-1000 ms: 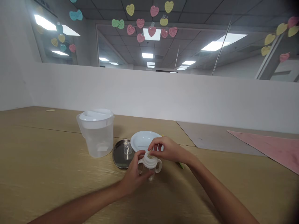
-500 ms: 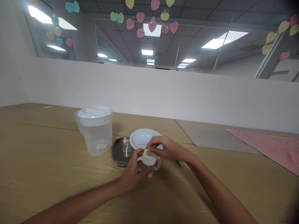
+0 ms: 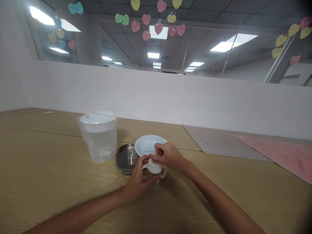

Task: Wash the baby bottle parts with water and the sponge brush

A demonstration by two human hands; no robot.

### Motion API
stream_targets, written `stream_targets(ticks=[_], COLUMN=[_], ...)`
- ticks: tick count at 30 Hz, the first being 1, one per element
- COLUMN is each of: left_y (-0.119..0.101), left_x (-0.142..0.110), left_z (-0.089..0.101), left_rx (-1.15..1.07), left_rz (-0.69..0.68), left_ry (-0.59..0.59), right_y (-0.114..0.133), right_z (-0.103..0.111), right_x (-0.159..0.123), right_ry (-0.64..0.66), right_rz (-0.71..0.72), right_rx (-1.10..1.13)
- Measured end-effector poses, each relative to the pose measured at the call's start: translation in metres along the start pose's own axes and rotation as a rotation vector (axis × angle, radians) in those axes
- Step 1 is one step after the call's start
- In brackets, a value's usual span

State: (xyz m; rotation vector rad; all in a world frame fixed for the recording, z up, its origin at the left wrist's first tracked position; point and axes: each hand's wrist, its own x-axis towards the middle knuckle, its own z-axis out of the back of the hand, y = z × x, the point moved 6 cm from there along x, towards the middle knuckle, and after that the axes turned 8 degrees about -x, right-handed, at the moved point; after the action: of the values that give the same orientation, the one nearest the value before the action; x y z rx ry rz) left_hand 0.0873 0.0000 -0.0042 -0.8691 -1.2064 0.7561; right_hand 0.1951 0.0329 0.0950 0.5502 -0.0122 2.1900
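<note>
We sit at a tan table (image 3: 60, 156) with a pink sheet (image 3: 287, 156) lying at the far right. A lidded plastic pitcher (image 3: 97, 143) stands left of centre, and a white plate (image 3: 147, 144) lies farther off, just beside a round steel tray (image 3: 121, 159) holding a small clear cup (image 3: 132, 154). Near the plate, our closed left hand (image 3: 137, 178) wraps a two-handled bottle (image 3: 153, 170), while our right hand (image 3: 169, 156) pinches its white collar.

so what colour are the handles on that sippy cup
White: the handles of the sippy cup, seen best in the head view.
</note>
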Motion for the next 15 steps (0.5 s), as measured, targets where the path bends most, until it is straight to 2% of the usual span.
stream_targets(ticks=[2,5,7,12,15], left_y=[-0.001,-0.003,-0.003,0.003,0.006], left_x=[0.0,0.001,0.002,0.003,0.002], left_z=[0.0,0.0,0.0,0.002,0.003], left_rx=[0.006,0.007,0.011,0.018,0.023], left_rz=[0.003,-0.007,-0.015,-0.032,-0.037], left_ry=[-0.01,-0.017,-0.022,-0.079,-0.103], right_y=[0.003,0.009,0.012,0.014,0.016], right_z=[0.003,0.001,-0.004,-0.016,-0.022], right_x=[-0.002,-0.008,-0.011,-0.007,-0.007], right_ry=[0.029,0.212,0.261,0.037,-0.039], right_rz=[0.047,0.163,0.178,0.014,-0.028], right_rx=[0.024,0.142,0.132,-0.106,-0.191])
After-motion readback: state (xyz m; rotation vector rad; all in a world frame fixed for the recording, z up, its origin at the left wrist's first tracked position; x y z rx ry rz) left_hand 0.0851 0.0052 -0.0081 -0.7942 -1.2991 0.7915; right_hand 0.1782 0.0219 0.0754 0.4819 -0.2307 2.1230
